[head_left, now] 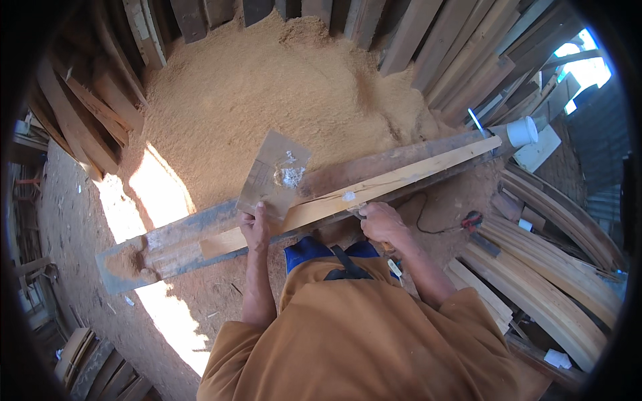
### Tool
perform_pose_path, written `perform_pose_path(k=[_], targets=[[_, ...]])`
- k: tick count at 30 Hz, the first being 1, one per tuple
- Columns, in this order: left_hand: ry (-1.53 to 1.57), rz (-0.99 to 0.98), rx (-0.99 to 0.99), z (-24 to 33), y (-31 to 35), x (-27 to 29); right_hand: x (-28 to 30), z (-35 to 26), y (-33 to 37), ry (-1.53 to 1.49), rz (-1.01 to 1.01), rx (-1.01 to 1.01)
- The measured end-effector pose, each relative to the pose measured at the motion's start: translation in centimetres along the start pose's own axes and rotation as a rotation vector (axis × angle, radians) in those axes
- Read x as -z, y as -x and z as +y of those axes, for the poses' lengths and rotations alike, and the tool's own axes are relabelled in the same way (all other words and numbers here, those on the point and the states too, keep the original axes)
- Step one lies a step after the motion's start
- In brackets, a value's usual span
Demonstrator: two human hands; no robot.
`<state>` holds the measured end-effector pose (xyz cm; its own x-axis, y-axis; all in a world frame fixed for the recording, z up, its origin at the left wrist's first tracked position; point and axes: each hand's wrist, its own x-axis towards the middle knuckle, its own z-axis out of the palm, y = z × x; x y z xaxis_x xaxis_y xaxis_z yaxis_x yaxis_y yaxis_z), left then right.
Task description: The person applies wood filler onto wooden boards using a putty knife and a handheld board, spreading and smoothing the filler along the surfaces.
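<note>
My left hand (255, 226) grips a flat, brownish rectangular board (266, 175) by its near edge, thumb on top. A lump of white paste (292, 176) is smeared on that board. Below it, a long pale wooden plank (408, 175) lies slantwise along a narrow bench (180, 230). A dab of white paste (348, 196) sits on the plank near its middle. Just right of this dab, my right hand (383, 222) is closed at the plank's near edge. Something thin pokes out from its fingers towards the dab; its kind is too small to tell.
Sawdust (261, 93) is heaped beyond the bench, with upright planks (461, 50) leaning behind it. A white tub (522, 131) stands at the bench's right end. Stacked timber (542, 287) lies at the right, near a red-and-black tool (471, 221) with a cord.
</note>
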<state>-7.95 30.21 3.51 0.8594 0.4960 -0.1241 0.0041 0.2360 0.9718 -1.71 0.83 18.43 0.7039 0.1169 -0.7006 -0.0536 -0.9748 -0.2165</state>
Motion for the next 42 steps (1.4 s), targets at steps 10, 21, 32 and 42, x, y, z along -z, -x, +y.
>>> perform_pose_path(k=[10, 21, 32, 42], targets=[[-0.029, -0.031, -0.002, 0.4, -0.1, 0.1, -3.4, 0.5, -0.6, -0.052, 0.204, -0.033], [-0.047, -0.011, -0.002, 0.2, -0.2, -0.1, -0.6, 2.2, -1.3, -0.044, 0.151, 0.070], [-0.029, 0.000, 0.016, 0.6, -0.1, -0.4, -0.5, 1.9, -0.4, -0.032, 0.129, 0.081], [-0.078, -0.034, -0.014, 0.5, -0.4, -0.4, -3.3, 2.2, -0.1, -0.042, 0.272, -0.032]])
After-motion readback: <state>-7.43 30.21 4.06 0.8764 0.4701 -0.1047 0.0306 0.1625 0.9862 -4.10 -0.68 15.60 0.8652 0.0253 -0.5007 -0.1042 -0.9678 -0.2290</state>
